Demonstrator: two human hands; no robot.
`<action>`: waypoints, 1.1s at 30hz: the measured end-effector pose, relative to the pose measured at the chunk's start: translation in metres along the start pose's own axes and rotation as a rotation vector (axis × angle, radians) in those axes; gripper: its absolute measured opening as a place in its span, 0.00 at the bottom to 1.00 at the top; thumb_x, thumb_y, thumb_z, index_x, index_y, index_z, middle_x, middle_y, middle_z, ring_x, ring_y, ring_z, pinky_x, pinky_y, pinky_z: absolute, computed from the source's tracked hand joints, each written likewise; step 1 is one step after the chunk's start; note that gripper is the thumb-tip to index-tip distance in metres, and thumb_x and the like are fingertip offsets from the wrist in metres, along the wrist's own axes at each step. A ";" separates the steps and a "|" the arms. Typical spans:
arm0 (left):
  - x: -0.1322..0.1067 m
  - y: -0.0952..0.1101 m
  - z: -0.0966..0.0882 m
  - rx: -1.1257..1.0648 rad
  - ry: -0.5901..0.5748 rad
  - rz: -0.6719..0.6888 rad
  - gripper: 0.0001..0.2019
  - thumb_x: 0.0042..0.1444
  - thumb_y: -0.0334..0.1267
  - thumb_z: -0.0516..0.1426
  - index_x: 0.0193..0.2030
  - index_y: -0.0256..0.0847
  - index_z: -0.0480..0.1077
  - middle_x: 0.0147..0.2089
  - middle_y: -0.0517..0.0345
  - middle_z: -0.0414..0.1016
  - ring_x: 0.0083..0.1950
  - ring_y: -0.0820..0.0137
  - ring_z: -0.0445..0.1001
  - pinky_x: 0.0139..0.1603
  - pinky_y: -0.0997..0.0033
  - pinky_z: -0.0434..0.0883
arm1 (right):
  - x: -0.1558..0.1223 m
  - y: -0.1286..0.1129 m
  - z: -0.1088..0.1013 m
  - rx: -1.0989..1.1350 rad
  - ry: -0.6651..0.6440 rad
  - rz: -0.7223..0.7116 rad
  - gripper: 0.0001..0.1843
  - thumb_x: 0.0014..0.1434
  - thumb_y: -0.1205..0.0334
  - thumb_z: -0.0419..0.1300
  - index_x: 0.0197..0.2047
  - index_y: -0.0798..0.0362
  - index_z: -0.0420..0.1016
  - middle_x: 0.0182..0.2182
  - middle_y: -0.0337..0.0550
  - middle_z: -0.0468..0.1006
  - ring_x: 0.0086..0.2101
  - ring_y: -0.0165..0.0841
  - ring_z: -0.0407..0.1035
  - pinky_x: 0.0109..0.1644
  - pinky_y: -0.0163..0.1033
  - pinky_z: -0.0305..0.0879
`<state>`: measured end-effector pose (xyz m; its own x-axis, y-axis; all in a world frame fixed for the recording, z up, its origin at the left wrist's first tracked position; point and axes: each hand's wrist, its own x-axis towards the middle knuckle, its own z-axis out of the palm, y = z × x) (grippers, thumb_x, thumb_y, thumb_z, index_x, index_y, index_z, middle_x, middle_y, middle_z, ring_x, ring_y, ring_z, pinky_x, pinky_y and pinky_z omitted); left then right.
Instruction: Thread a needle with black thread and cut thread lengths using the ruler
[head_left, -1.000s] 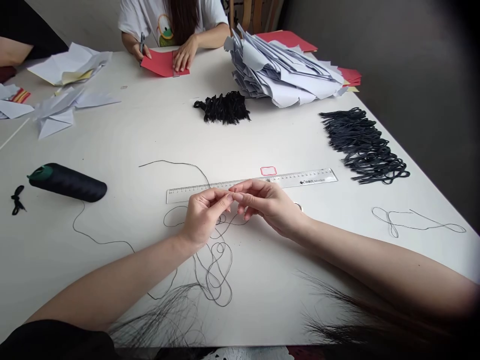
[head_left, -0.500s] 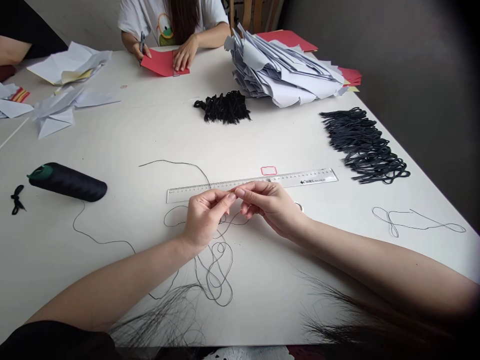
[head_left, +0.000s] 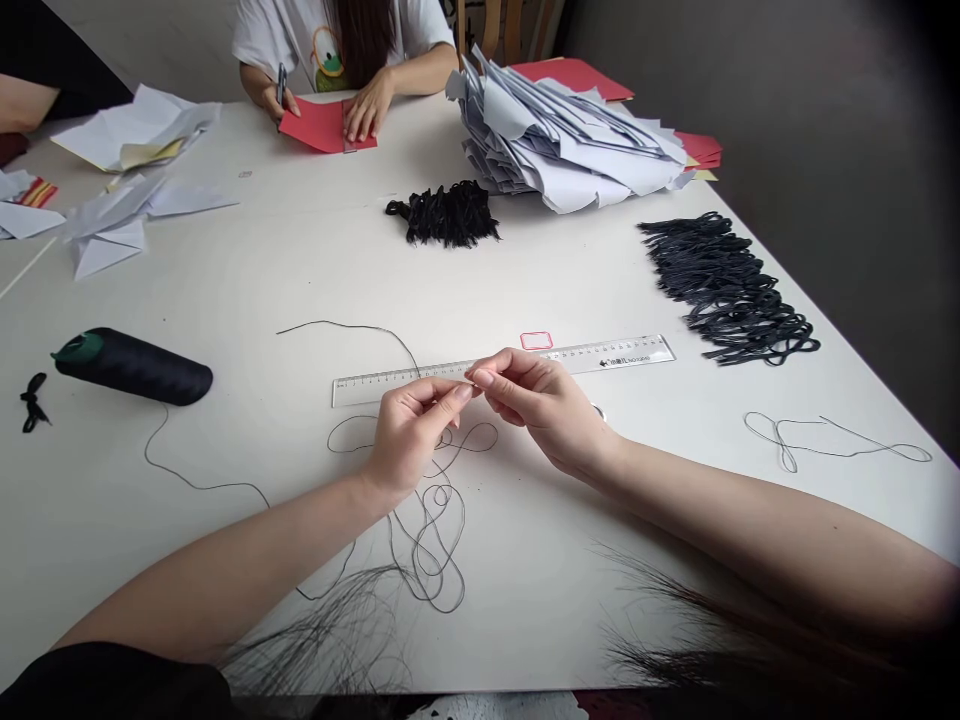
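Observation:
My left hand [head_left: 410, 432] is closed in a pinch on black thread [head_left: 386, 330], whose loose end runs out over the ruler. Tip to tip with it, my right hand [head_left: 544, 405] pinches at the same spot; the bit of thread between the fingertips is barely visible. Below both hands, loose thread loops [head_left: 442, 540] lie on the table. A clear ruler [head_left: 622, 355] lies flat just beyond the hands, partly covered by them. Off to the left, a spool of black thread [head_left: 139, 366] rests on its side, its strand trailing toward the loops.
Black tassels lie in a bunch [head_left: 450, 215] and in a row [head_left: 720, 285] at right. A paper stack [head_left: 570, 140] is at the back. Across the table, another person holds red paper [head_left: 319, 125]. A thread piece [head_left: 832, 440] and small black knot [head_left: 34, 402] lie at the sides.
My right hand's fingers have risen slightly and drawn closer together in the pinch. A thread loop beneath them shows more fully. My left hand is nearly still.

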<state>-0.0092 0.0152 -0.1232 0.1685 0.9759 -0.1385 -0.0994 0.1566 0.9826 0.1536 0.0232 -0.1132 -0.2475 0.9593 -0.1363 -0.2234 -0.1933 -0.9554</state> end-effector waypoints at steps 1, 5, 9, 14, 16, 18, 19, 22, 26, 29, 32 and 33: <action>0.000 0.000 0.000 -0.031 -0.016 -0.025 0.09 0.54 0.44 0.63 0.31 0.40 0.78 0.21 0.64 0.62 0.19 0.81 0.52 0.18 0.76 0.48 | 0.000 -0.001 0.000 0.023 -0.005 -0.003 0.19 0.54 0.48 0.69 0.32 0.56 0.72 0.25 0.35 0.71 0.22 0.20 0.58 0.22 0.28 0.53; -0.002 0.004 0.002 -0.119 -0.042 -0.092 0.09 0.53 0.44 0.63 0.33 0.39 0.76 0.23 0.62 0.65 0.20 0.80 0.53 0.17 0.77 0.45 | 0.002 -0.004 0.000 0.147 -0.057 0.030 0.21 0.55 0.48 0.68 0.33 0.54 0.65 0.33 0.39 0.76 0.24 0.22 0.67 0.21 0.28 0.55; -0.004 0.008 0.003 -0.143 -0.064 -0.159 0.11 0.53 0.45 0.63 0.32 0.39 0.71 0.21 0.65 0.61 0.19 0.81 0.50 0.17 0.78 0.44 | 0.004 -0.005 -0.003 0.185 -0.117 0.023 0.21 0.57 0.47 0.67 0.33 0.52 0.63 0.30 0.36 0.73 0.28 0.26 0.72 0.27 0.30 0.65; -0.004 0.011 0.003 -0.154 -0.107 -0.248 0.11 0.52 0.43 0.63 0.31 0.39 0.68 0.20 0.66 0.60 0.18 0.82 0.47 0.16 0.79 0.42 | 0.008 -0.012 -0.010 0.162 -0.062 -0.065 0.20 0.57 0.49 0.67 0.32 0.52 0.62 0.26 0.31 0.66 0.26 0.23 0.68 0.34 0.34 0.70; -0.004 0.012 0.001 -0.159 -0.101 -0.253 0.11 0.52 0.42 0.63 0.30 0.39 0.67 0.21 0.66 0.61 0.18 0.83 0.47 0.16 0.80 0.41 | 0.013 -0.016 -0.015 0.130 0.019 -0.107 0.19 0.57 0.51 0.67 0.32 0.52 0.62 0.27 0.32 0.66 0.27 0.24 0.69 0.36 0.34 0.71; -0.003 0.012 0.000 -0.161 -0.098 -0.253 0.11 0.52 0.41 0.63 0.30 0.39 0.66 0.21 0.66 0.62 0.18 0.83 0.47 0.16 0.80 0.41 | 0.020 -0.021 -0.023 0.104 0.119 -0.159 0.18 0.57 0.53 0.67 0.32 0.52 0.61 0.27 0.32 0.66 0.29 0.24 0.70 0.39 0.35 0.72; -0.003 0.011 0.000 -0.161 -0.099 -0.253 0.11 0.52 0.41 0.63 0.30 0.39 0.66 0.21 0.66 0.62 0.18 0.83 0.47 0.16 0.81 0.42 | 0.024 -0.023 -0.028 0.095 0.170 -0.186 0.17 0.58 0.55 0.66 0.32 0.52 0.61 0.27 0.33 0.66 0.30 0.25 0.71 0.41 0.36 0.73; -0.003 0.011 -0.001 -0.151 -0.109 -0.266 0.10 0.52 0.41 0.63 0.30 0.38 0.67 0.21 0.65 0.63 0.18 0.84 0.48 0.16 0.81 0.41 | 0.039 -0.028 -0.050 0.062 0.292 -0.260 0.16 0.60 0.56 0.65 0.31 0.51 0.61 0.28 0.34 0.66 0.32 0.26 0.72 0.48 0.40 0.73; -0.004 0.011 0.000 -0.127 -0.131 -0.295 0.10 0.50 0.40 0.64 0.29 0.37 0.69 0.21 0.63 0.65 0.17 0.84 0.47 0.15 0.80 0.40 | 0.057 -0.034 -0.080 -0.006 0.392 -0.362 0.15 0.62 0.57 0.63 0.31 0.50 0.60 0.27 0.34 0.65 0.32 0.26 0.72 0.50 0.44 0.74; -0.004 0.012 0.003 -0.114 -0.144 -0.320 0.11 0.49 0.41 0.65 0.29 0.36 0.70 0.20 0.63 0.66 0.16 0.84 0.46 0.15 0.79 0.39 | 0.065 -0.040 -0.094 -0.009 0.479 -0.418 0.13 0.64 0.62 0.59 0.31 0.49 0.59 0.25 0.32 0.65 0.29 0.25 0.71 0.49 0.43 0.74; -0.003 0.013 0.003 -0.100 -0.138 -0.321 0.11 0.49 0.41 0.65 0.29 0.36 0.71 0.20 0.63 0.66 0.17 0.84 0.47 0.16 0.78 0.39 | 0.068 -0.045 -0.102 -0.045 0.554 -0.491 0.11 0.66 0.65 0.56 0.31 0.49 0.58 0.25 0.31 0.65 0.28 0.23 0.70 0.48 0.40 0.73; -0.003 0.012 0.003 -0.092 -0.132 -0.316 0.10 0.49 0.41 0.65 0.29 0.36 0.71 0.21 0.63 0.66 0.17 0.84 0.47 0.16 0.78 0.39 | 0.068 -0.045 -0.104 -0.075 0.565 -0.522 0.11 0.66 0.65 0.55 0.32 0.48 0.59 0.26 0.32 0.65 0.28 0.23 0.71 0.48 0.39 0.72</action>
<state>-0.0082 0.0137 -0.1103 0.3295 0.8499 -0.4113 -0.1091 0.4669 0.8775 0.2448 0.1189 -0.1064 0.3956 0.8858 0.2426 -0.1095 0.3078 -0.9451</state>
